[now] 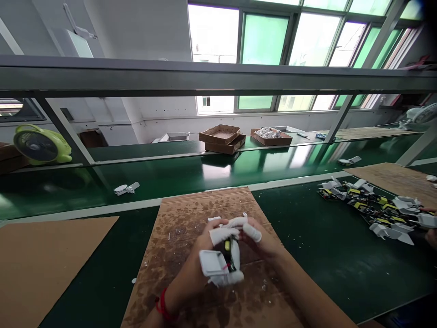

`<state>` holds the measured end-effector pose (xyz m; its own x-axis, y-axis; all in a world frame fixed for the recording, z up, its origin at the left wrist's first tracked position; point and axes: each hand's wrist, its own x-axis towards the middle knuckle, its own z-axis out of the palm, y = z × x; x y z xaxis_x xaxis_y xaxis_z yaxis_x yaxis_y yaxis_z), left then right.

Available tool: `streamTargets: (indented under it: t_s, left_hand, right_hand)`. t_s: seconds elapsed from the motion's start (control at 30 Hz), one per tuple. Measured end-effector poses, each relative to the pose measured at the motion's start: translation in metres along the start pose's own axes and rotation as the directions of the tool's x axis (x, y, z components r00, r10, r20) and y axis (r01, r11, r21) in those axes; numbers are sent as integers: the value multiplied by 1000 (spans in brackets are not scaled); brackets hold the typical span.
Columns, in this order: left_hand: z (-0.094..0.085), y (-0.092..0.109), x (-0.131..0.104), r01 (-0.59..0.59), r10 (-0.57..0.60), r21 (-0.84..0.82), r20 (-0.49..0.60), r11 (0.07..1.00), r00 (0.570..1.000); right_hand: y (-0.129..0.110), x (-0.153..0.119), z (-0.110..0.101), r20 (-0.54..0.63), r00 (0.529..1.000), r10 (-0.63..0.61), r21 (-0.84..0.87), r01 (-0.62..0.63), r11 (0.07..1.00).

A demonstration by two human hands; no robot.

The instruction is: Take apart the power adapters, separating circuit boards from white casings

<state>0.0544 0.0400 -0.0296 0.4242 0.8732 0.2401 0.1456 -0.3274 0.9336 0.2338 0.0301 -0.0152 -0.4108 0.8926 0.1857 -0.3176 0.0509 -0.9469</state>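
Over the stained cardboard sheet [191, 223], a small white plastic device [214, 263] with a dark circuit board and a yellow part is held between both hands. My left hand [204, 240], with a red cord at its wrist, is closed around its left side. From the right, my right hand [264, 239] has its fingers closed at the far end of the device. White covers sit on several fingertips and partly hide the device's top. Exactly what the right fingertips pinch is blurred.
Similar white devices with circuit boards [375, 205] lie heaped on the right, beside a co-worker's hand [432, 236]. A white assembly [126, 188] rests on the green belt [164, 171]. Behind stand brown trays [218, 133], a box of white parts [272, 139] and a green fan [41, 145].
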Motion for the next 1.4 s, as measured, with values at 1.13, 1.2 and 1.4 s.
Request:
streamTargets:
  t_s: [1.13, 1.2, 1.4]
  left_hand:
    - [-8, 44, -1, 240, -240, -1, 12, 971, 971]
    - [-11, 48, -2, 127, -132, 272, 0, 954, 991]
    - [-20, 67, -10, 11, -111, 260, 372, 965, 922]
  right_hand:
    - [5, 4, -9, -476, 830, -290, -560, -33, 828]
    - [1, 5, -11, -545, 826, -140, -240, 6, 971]
    - [-7, -3, -11, -305, 949, -80, 88, 112, 990]
